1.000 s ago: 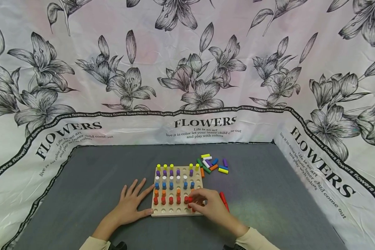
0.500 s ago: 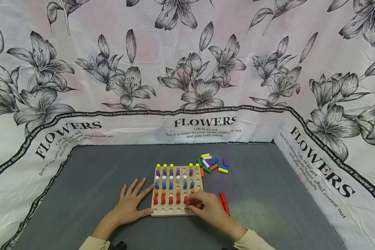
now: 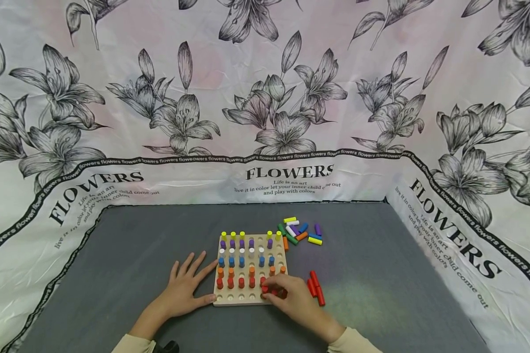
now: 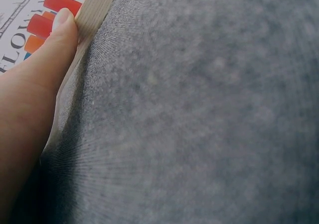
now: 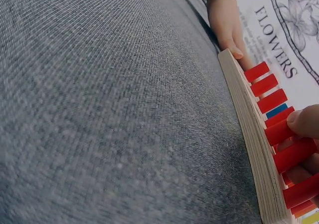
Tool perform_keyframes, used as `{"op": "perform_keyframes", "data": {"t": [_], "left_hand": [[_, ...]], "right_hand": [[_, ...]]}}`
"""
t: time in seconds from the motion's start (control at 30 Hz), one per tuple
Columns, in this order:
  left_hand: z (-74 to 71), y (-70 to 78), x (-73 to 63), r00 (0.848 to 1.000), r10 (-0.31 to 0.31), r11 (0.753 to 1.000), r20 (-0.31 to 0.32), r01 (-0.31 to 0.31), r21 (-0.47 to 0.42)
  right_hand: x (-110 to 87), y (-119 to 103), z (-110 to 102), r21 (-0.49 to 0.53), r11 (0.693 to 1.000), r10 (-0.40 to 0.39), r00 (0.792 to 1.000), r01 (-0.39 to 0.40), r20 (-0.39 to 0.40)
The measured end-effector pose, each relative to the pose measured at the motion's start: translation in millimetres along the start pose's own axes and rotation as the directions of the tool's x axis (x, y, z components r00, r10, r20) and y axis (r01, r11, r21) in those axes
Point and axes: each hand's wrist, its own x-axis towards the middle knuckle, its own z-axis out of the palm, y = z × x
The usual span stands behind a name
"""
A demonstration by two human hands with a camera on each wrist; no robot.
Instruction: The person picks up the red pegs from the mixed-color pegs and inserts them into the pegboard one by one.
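Observation:
A wooden pegboard lies on the dark table, with upright pegs in rows of yellow, purple, white, blue, orange and red. My right hand pinches a red peg over the board's front right part, thumb against the peg in the right wrist view. More red pegs stand beside those fingers, partly covered by them. My left hand rests on the table with fingers spread. Its thumb and index finger touch the board's left edge, close to the red row.
Several loose red pegs lie right of my right hand. Behind the board's right corner is a loose pile of mixed pegs. A flower-printed cloth walls the table's back and sides.
My right hand has shifted slightly left along the front of the board with the red peg, uncovering more of the loose red pegs. My left hand stays where it was.

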Motion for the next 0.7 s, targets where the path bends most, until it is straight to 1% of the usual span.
{"op": "perform_keyframes", "data": {"t": [0.07,0.27,0.47,0.7], "left_hand": [[-0.2,-0.2,0.0,1.0,0.0,1.0,0.0,0.0,0.001],[0.1,-0.8,0.9,1.0,0.0,1.0,-0.002,0.0,0.004],[0.7,-1.1,0.6,1.0,0.0,1.0,-0.004,0.0,0.008],[-0.2,0.0,0.0,1.0,-0.003,1.0,-0.003,0.003,0.013]], "right_hand": [[0.2,0.0,0.6,-0.001,1.0,-0.005,1.0,0.005,-0.002],[0.9,-0.3,2.0,-0.004,1.0,0.012,1.0,-0.012,0.005],[-0.2,0.9,4.0,-0.02,1.0,-0.012,1.0,0.012,0.004],[-1.4,2.6,4.9,-0.011,1.0,-0.021,1.0,0.021,0.001]]}}
